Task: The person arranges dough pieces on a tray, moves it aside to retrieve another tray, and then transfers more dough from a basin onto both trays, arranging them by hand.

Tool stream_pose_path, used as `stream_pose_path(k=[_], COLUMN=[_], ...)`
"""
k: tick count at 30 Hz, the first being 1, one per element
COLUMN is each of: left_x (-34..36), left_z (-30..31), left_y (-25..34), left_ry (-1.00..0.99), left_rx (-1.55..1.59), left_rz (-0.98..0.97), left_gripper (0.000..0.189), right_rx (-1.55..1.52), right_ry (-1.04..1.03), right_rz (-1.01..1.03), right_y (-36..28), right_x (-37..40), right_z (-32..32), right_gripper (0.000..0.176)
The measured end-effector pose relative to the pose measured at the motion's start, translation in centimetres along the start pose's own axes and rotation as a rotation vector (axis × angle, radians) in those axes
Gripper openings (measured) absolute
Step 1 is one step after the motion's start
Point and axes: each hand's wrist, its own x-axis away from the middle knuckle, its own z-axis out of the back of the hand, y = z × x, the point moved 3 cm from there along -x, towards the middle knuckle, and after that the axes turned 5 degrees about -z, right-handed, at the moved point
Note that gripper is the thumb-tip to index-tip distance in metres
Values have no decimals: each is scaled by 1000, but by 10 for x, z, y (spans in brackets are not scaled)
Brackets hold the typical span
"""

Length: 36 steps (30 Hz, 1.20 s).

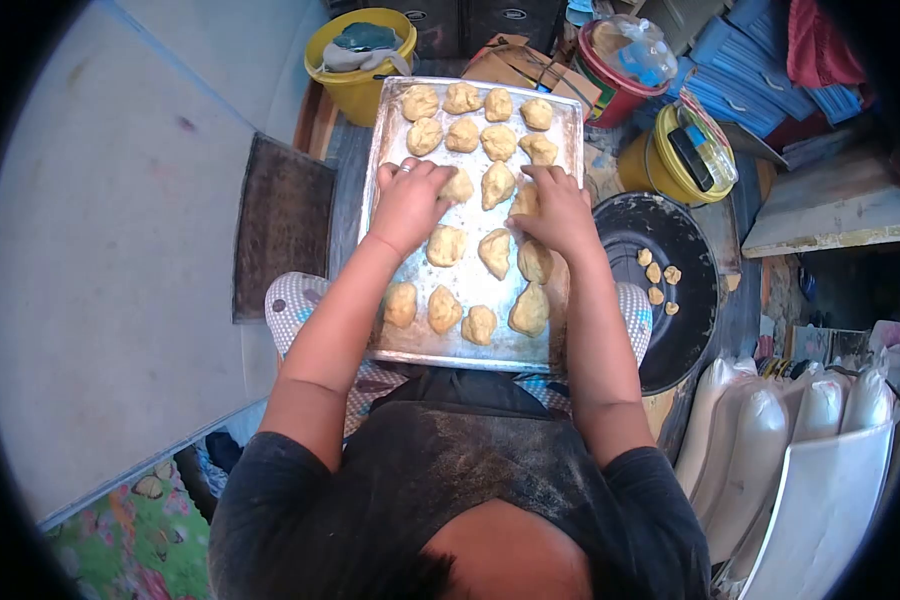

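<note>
A shiny rectangular metal tray (425,346), bearing rows of rough pale-yellow dough lumps (444,311), is supported on a lap in dotted trousers (295,298). Toward its middle, one lump (458,187) is touched by the left hand's (413,205) bent fingers; another (523,202) is partly covered by the right hand's (562,212) curved fingers. Whether either is gripped cannot be told. A round black basin (665,350) is set at right, a yellow bucket (355,88) beyond.

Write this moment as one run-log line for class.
left hand: touching dough lump | right hand: touching another dough lump | baking tray: rows of dough lumps | black basin: small dough pieces
</note>
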Motion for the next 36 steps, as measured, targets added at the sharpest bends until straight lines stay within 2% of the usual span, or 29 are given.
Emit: stream_pose_path(k=[3, 5, 11, 15, 26, 32, 36], left_x=[-6, -6, 0, 0, 10, 12, 12], left_z=[-3, -3, -7, -5, -7, -8, -9], left_y=[-4, -1, -4, -6, -7, -8, -9], left_ry=[77, 70, 86, 21, 96, 144, 96], left_rx=[-35, -45, 4, -12, 53, 24, 49], left_rz=[-1, -11, -5, -4, -17, -43, -21], left_gripper=[39, 38, 37, 34, 34, 30, 32], right_rx=[-147, -317, -196, -187, -340, -327, -342], right_ry=[-52, 15, 41, 17, 158, 179, 210], right_rz=[-33, -87, 37, 53, 122, 143, 159], right_y=[9, 8, 7, 10, 28, 25, 27], right_x=[0, 0, 1, -1, 6, 10, 9], right_z=[-9, -6, -16, -19, -41, -39, -42], right_gripper=[55, 51, 42, 42, 46, 45, 44])
